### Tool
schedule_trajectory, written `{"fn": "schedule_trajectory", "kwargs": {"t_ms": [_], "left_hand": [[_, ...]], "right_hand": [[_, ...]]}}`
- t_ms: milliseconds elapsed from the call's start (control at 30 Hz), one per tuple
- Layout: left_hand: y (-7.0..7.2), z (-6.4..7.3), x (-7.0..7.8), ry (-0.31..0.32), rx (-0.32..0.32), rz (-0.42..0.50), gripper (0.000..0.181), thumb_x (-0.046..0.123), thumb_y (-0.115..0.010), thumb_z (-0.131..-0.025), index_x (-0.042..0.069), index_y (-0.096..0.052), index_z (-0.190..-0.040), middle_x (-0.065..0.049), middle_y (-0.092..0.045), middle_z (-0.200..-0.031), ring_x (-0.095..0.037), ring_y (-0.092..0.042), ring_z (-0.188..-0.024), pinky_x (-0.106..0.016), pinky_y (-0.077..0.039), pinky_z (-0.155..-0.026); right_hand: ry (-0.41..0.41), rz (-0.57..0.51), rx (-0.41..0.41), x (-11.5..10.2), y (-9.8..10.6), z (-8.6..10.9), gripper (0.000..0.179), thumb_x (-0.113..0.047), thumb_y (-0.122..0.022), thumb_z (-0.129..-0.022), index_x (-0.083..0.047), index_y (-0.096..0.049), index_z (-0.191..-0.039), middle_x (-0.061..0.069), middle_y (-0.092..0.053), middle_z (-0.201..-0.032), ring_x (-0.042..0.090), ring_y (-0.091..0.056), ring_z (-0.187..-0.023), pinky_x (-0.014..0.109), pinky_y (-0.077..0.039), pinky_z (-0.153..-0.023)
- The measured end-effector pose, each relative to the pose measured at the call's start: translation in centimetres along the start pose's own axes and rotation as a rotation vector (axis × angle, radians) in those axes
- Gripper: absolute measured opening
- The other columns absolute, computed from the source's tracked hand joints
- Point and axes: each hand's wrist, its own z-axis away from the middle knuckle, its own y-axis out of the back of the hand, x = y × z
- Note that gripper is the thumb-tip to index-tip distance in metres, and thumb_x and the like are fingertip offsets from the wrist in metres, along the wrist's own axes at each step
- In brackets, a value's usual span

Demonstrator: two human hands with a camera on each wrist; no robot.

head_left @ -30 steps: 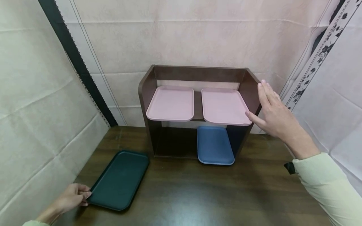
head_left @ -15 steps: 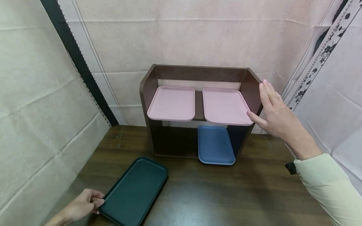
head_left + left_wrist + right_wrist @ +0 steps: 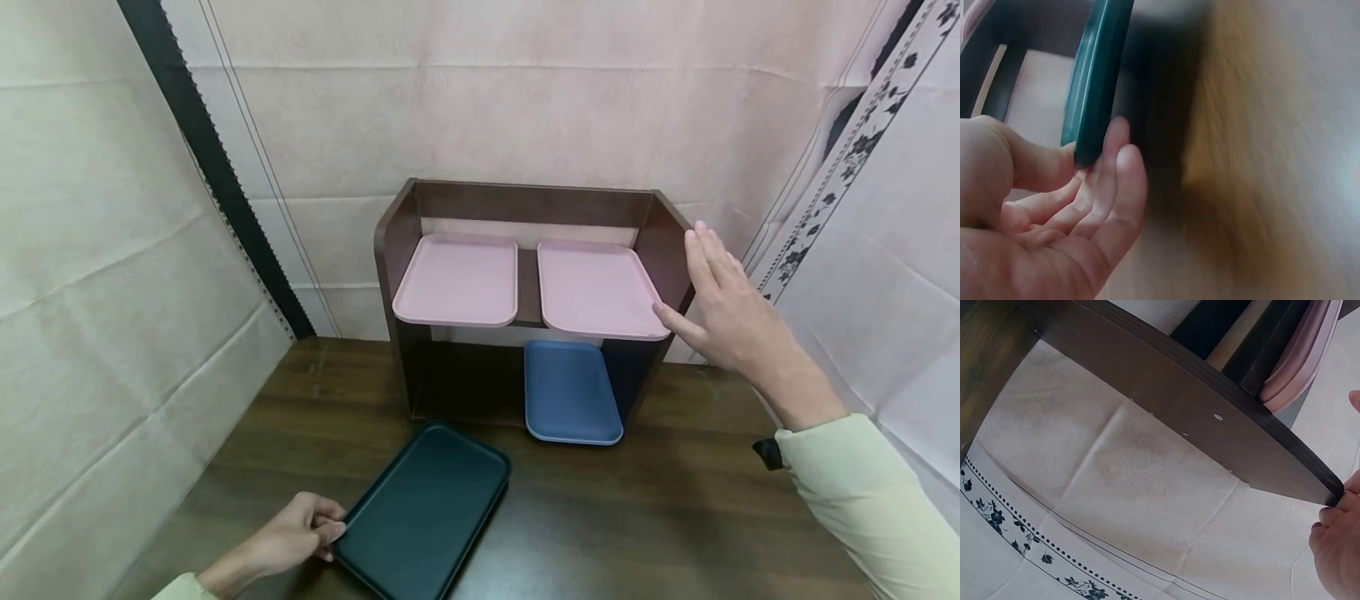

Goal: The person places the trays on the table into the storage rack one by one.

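Observation:
My left hand (image 3: 296,533) pinches the near left corner of a dark green tray (image 3: 427,512) between thumb and fingers. In the left wrist view the tray's edge (image 3: 1099,81) sits between thumb and fingertips, tilted upward. The tray is in front of a dark brown two-tier shelf (image 3: 532,200). With fingers straight, my right hand (image 3: 738,312) rests against the shelf's right side panel (image 3: 1166,400), fingertips at its upper corner. Its thumb lies close to the corner of the right pink tray (image 3: 600,287). Another pink tray (image 3: 459,279) lies to the left on the upper tier.
On the lower tier, at the right, a blue tray (image 3: 572,392) juts out past the front edge. The shelf stands on a brown wooden table (image 3: 615,525). Pale cloth (image 3: 525,108) hangs behind and at both sides.
My left hand has moved the dark green tray to the right, from the table's left side to in front of the shelf. My right hand has stayed at the side panel.

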Motion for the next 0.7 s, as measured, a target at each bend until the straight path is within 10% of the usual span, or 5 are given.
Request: {"fn": "schedule_trajectory", "kwargs": {"t_ms": [700], "left_hand": [[-4.0, -8.9, 3.6, 0.007, 0.273, 0.101, 0.042, 0.0, -0.056, -0.106, -0.028, -0.048, -0.137, -0.035, -0.068, -0.121, -0.022, -0.075, -0.084, -0.039, -0.068, -0.082]], "right_hand": [[-0.002, 0.015, -0.006, -0.2, 0.2, 0.2, 0.099, -0.041, -0.065, -0.102, 0.005, -0.007, -0.167, 0.026, -0.006, -0.177, 0.044, -0.01, -0.165, 0.058, -0.013, -0.135]]}}
